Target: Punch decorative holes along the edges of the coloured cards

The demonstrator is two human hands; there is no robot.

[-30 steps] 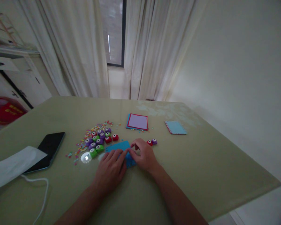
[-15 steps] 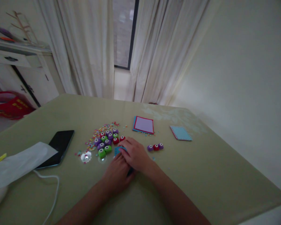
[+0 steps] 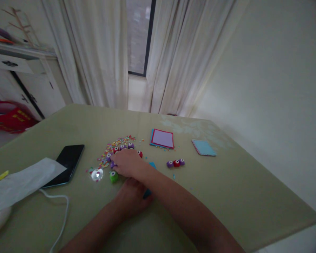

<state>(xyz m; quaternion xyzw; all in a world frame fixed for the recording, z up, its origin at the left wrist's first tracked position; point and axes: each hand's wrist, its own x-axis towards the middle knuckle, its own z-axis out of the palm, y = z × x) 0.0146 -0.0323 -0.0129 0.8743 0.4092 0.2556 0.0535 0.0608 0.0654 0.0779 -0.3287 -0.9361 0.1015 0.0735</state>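
My left hand (image 3: 133, 196) rests low on the table, closed round a blue flat piece (image 3: 147, 193) whose far edge shows past my right forearm. Crossing over it, my right hand (image 3: 127, 162) reaches into a cluster of small eyeball-faced toys, its fingers bent down among them and its fingertips hidden. A green eyeball toy (image 3: 113, 176) sits just below its thumb, and a purple eyeball toy (image 3: 131, 145) lies beyond the knuckles. A red eyeball toy (image 3: 140, 154) shows at the right side of the hand.
Scattered confetti-like bits (image 3: 104, 160) surround the cluster, with a clear shiny disc (image 3: 97, 174) nearby. Three eyeball toys (image 3: 176, 163) stand in a row to the right. Stacked squares (image 3: 162, 138) and a light-blue square (image 3: 204, 147) lie farther off. A black tablet (image 3: 68, 161), white sheet (image 3: 26, 181) and cable (image 3: 65, 214) are left.
My right hand has left the blue piece and my left hand and moved left onto the eyeball toys, covering several. My left hand stays with the blue piece.
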